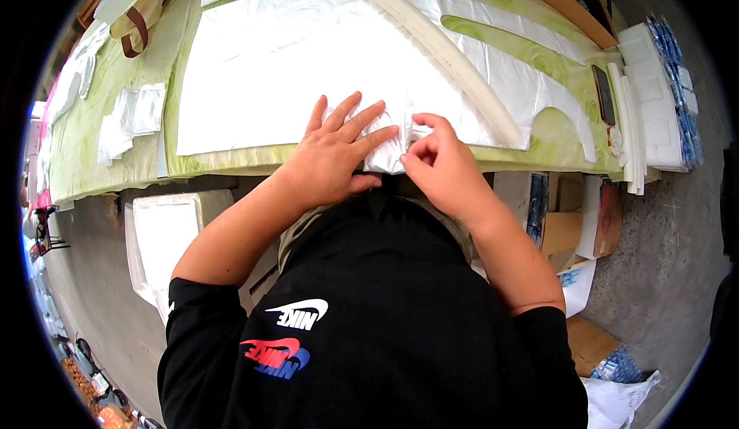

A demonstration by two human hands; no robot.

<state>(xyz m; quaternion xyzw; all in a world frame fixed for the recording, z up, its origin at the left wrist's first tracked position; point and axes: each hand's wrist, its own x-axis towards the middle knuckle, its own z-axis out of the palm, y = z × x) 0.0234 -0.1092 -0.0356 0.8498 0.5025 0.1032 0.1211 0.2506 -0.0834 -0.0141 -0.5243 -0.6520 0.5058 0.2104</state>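
My left hand (327, 155) lies open with its fingers spread, pressing on a small folded white plastic bag (391, 155) at the table's near edge. My right hand (443, 163) is curled at the right side of that bag, its thumb and fingers closed on the bag's edge. The exact pinch is partly hidden. Under both hands spreads a large glossy white plastic sheet (262, 67), with long cut-out openings toward the right. A long cream-coloured bar (446, 59) lies slantwise across the sheet, to the right of my hands.
Folded white packets (142, 113) lie on the green patterned tablecloth (192, 163) at left. A bag with brown handles (146, 9) is at far left. On the right are a phone (603, 94), white rolls (631, 132) and a cardboard box (573, 1). A white container (177, 229) stands below.
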